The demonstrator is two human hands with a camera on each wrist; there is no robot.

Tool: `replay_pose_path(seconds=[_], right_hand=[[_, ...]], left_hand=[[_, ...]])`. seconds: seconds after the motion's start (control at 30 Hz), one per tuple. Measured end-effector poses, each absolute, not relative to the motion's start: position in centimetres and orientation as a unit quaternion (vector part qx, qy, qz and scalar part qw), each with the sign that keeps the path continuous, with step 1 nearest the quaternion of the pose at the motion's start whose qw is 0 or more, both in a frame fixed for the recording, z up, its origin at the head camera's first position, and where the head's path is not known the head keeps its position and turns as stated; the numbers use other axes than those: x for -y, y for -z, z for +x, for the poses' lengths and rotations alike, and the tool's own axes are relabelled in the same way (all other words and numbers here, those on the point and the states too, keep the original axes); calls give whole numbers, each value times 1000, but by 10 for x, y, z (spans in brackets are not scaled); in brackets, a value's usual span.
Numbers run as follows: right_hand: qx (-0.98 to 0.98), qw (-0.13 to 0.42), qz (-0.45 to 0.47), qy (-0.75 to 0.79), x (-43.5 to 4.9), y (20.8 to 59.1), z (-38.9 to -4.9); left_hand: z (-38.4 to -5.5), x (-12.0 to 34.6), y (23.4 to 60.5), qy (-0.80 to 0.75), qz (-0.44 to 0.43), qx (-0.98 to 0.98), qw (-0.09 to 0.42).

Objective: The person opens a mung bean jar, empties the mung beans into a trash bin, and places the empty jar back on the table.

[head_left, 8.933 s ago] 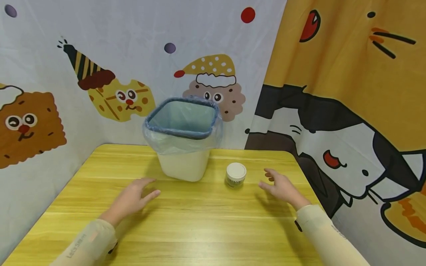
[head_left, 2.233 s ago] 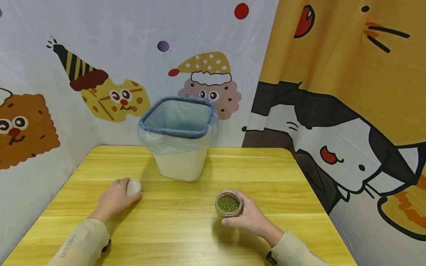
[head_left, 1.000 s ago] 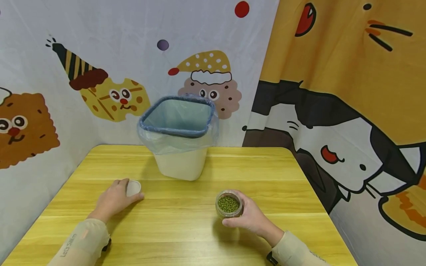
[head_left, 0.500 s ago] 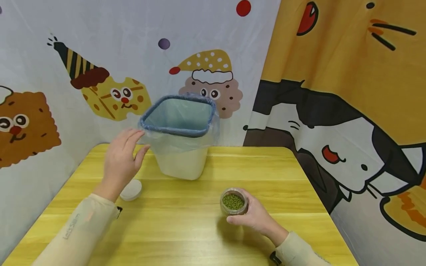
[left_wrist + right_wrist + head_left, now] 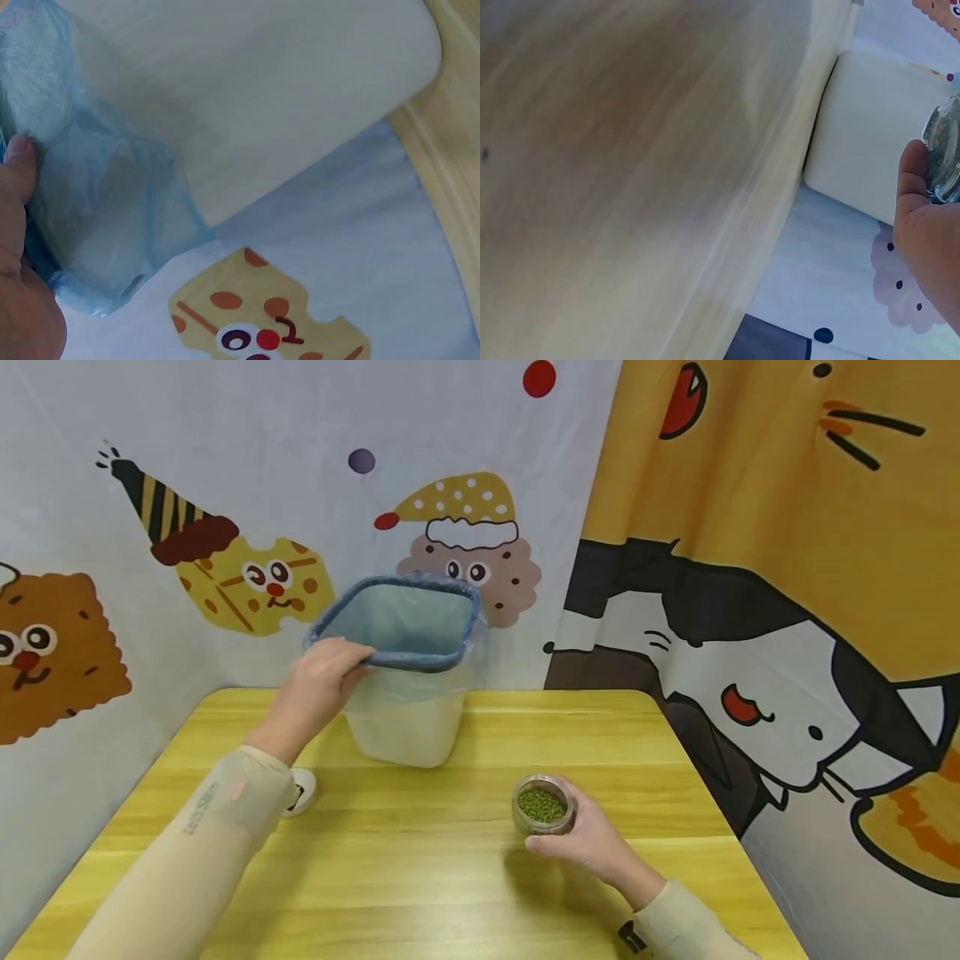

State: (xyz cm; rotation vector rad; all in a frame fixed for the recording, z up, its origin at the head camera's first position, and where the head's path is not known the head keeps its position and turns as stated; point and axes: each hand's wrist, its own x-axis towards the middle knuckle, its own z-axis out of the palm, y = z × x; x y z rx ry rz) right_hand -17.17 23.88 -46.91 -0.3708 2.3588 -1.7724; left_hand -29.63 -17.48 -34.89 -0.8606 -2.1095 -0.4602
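A white trash bin (image 5: 405, 731) with a bluish plastic liner (image 5: 442, 685) folded over its rim stands upright at the back of the table. My left hand (image 5: 318, 689) grips the bin's near-left rim, the thumb outside against the liner, as the left wrist view shows; its other fingers are mostly hidden. In my right hand (image 5: 596, 843) is a clear open jar (image 5: 521, 822), held above the table to the right of the bin. Green mung beans (image 5: 542, 806) fill much of it. The white jar lid (image 5: 307, 782) lies on the table, partly hidden behind the left sleeve.
The yellow wood-grain table (image 5: 420, 877) reaches back to a white cartoon-printed curtain (image 5: 300, 410). On the right hangs an orange curtain (image 5: 765, 493) with a printed cat. The bin stands close to the table's back edge.
The jar was capped at first; its lid came off and was laid at left. My left hand then rose from the lid to the bin's rim. The jar has shifted slightly right.
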Motion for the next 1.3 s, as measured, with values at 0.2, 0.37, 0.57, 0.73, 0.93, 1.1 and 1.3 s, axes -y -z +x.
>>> replay_pose_path(seconds=[0.2,0.37,0.57,0.73,0.93,1.1,1.3], right_hand=[[-803,64,-129,578,-246,460,-176],[-808,54,-120,574,-251,451,-181],[-815,33,-108,568,-254,440,-187],[-813,15,-106,573,-257,427,-195],[-829,-11,-102,550,-261,402,-204],[-835,-33,-99,540,-263,380,-210],[-840,-50,-99,531,-262,353,-215]], left_hand=[[-299,166,354,211,-348,815,412],[-292,156,356,213,-343,811,423],[-283,146,354,219,-326,825,408],[-279,141,354,221,-321,830,399],[-274,136,356,219,-328,824,407],[-267,132,356,221,-335,819,410],[-263,128,355,223,-344,812,416]])
